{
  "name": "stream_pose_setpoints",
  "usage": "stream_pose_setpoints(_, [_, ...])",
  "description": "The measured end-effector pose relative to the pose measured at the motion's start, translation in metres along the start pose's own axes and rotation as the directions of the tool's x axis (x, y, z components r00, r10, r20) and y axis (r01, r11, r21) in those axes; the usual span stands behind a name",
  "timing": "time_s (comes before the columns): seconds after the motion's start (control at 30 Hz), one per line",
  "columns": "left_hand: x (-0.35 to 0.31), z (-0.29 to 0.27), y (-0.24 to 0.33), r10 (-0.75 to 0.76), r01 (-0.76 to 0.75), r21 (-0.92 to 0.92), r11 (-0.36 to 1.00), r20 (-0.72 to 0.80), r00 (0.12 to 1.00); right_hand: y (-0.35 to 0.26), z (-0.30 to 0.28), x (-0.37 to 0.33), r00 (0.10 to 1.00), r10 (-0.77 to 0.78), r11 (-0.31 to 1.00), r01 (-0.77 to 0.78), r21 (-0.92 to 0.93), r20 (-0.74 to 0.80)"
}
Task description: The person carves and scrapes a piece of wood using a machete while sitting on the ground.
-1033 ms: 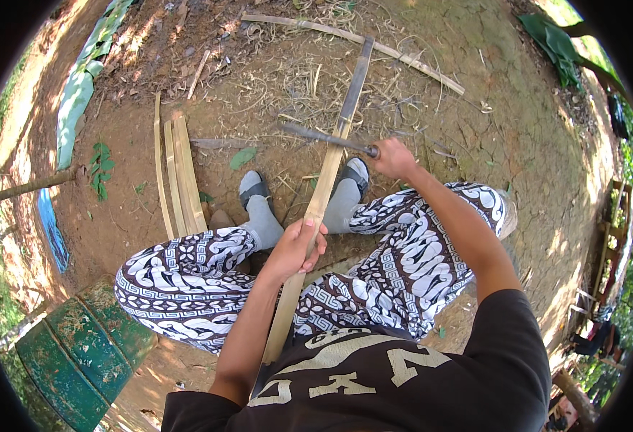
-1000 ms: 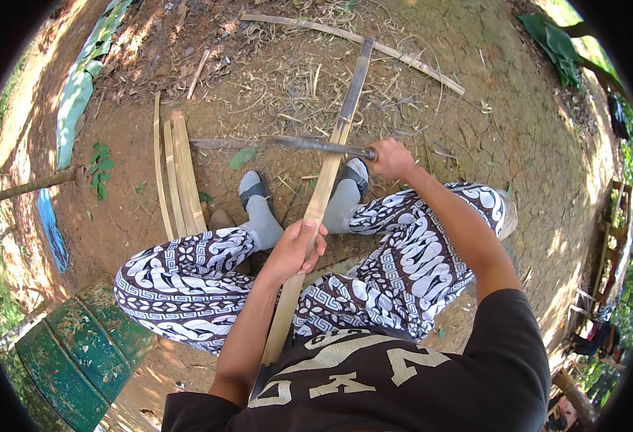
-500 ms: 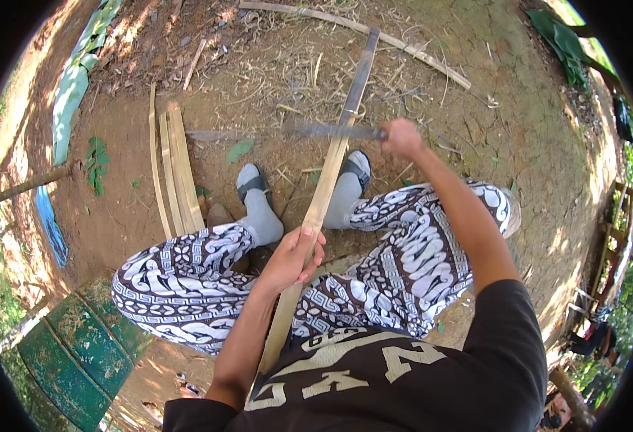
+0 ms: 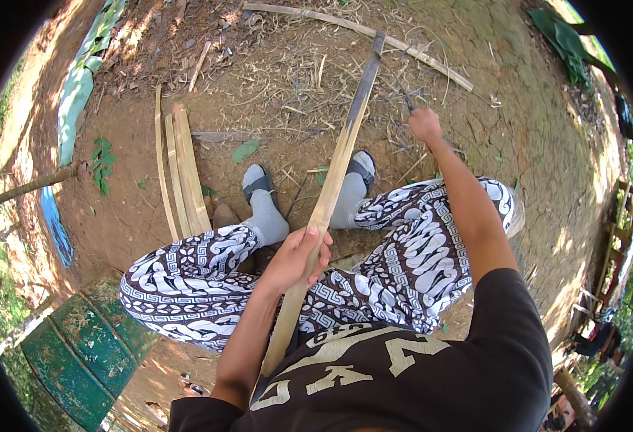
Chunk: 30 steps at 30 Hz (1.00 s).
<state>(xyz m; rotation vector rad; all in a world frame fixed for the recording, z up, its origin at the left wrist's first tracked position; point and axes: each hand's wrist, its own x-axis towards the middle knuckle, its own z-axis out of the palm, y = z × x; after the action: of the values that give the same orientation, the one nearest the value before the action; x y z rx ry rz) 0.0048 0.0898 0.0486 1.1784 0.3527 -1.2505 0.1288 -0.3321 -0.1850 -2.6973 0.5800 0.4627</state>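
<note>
A long bamboo strip (image 4: 334,173) slants from my torso out past my feet, pale along most of its length and dark toward its far end. Around its near part my left hand (image 4: 298,261) is closed, thumb on top. My right hand (image 4: 426,126), to the right of the strip's far half, grips the dark handle of a knife (image 4: 407,95). The blade points away from me and shows as a narrow dark line, apart from the strip. Thin shavings (image 4: 287,93) litter the ground beyond my feet.
Several split bamboo strips (image 4: 190,169) lie left of my feet. A curved strip (image 4: 359,29) lies across the far ground. At lower left is a green metal drum (image 4: 79,353); blue strands (image 4: 56,227) and a long green leaf (image 4: 75,101) lie at the left.
The knife has gone from lying crosswise over the bamboo strip to the right of it, its blade now pointing away. My left hand keeps its grip on the strip.
</note>
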Motion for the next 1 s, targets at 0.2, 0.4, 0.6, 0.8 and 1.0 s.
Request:
stream_pose_setpoints(0.2, [0.008,-0.015,-0.002,0.023,-0.018,0.145,0.989,-0.036,0.999,-0.052,-0.021,-0.024,0.999,-0.028,0.978,0.037,0.206,-0.045])
stream_pose_setpoints(0.4, [0.083,-0.036,0.028,0.172,-0.071,0.498,0.864,-0.159,0.972,-0.125,-0.082,-0.085,0.997,-0.072,0.945,0.068,0.32,0.0])
stream_pose_setpoints(0.6, [0.114,-0.017,0.04,0.112,-0.113,0.019,0.993,0.033,0.993,-0.134,-0.085,-0.14,0.973,-0.193,0.956,0.158,0.247,0.123])
stream_pose_setpoints(0.8, [0.034,-0.011,0.058,0.045,-0.045,-0.003,0.999,-0.003,0.999,-0.149,-0.081,-0.216,0.927,-0.348,0.929,0.321,0.187,0.138])
stream_pose_setpoints(1.0, [-0.02,-0.007,0.033,0.178,-0.179,-0.008,0.984,-0.053,0.983,-0.176,-0.066,-0.251,0.879,-0.466,0.862,0.426,0.273,0.1])
